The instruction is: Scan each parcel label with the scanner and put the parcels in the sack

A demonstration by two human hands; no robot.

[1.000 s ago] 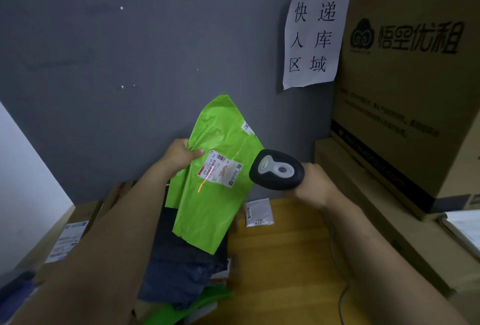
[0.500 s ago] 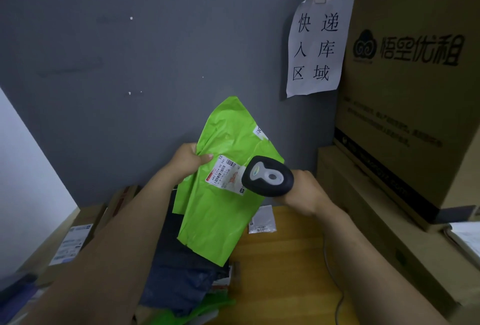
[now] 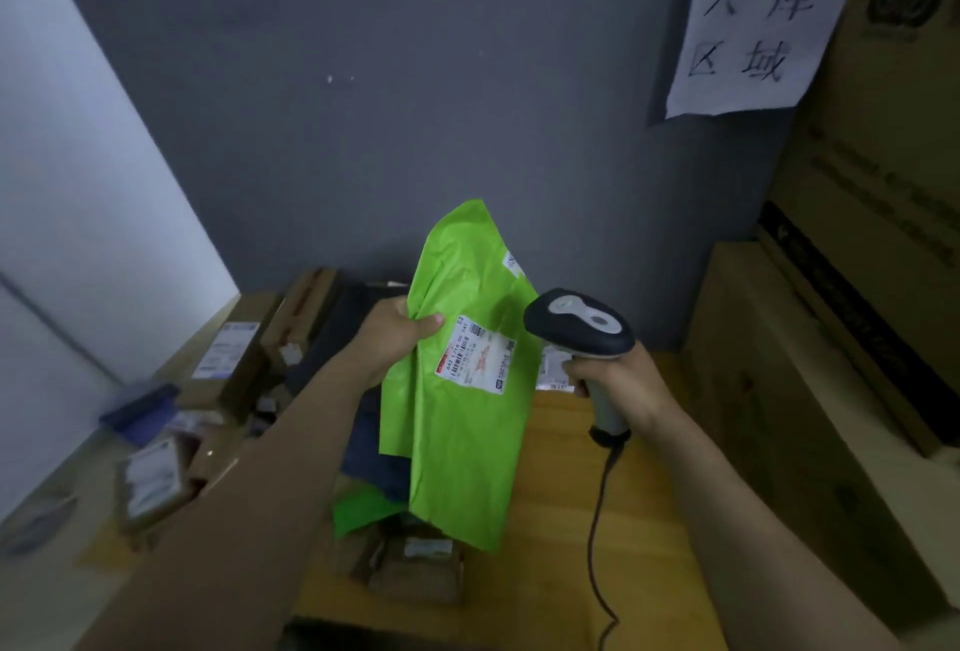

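My left hand (image 3: pixel 397 333) pinches the left edge of a bright green plastic parcel (image 3: pixel 457 432) and holds it upright over the wooden table. Its white shipping label (image 3: pixel 475 362) faces me. To the right of the parcel, my right hand (image 3: pixel 621 380) grips the handle of a black and grey barcode scanner (image 3: pixel 579 323), whose head sits just beside the label. The scanner's cable (image 3: pixel 597 520) hangs down across the table. No sack shows in the view.
A pile of cardboard parcels (image 3: pixel 234 354), dark bags (image 3: pixel 374 463) and small boxes (image 3: pixel 415 567) lies left and below on the wooden table (image 3: pixel 561 494). Large cardboard boxes (image 3: pixel 841 338) stack up on the right. A paper sign (image 3: pixel 753 21) hangs on the grey wall.
The scanner has drawn back to the right, off the label, and the red scan line is gone. The view has tilted down and left, showing more of the parcel pile.
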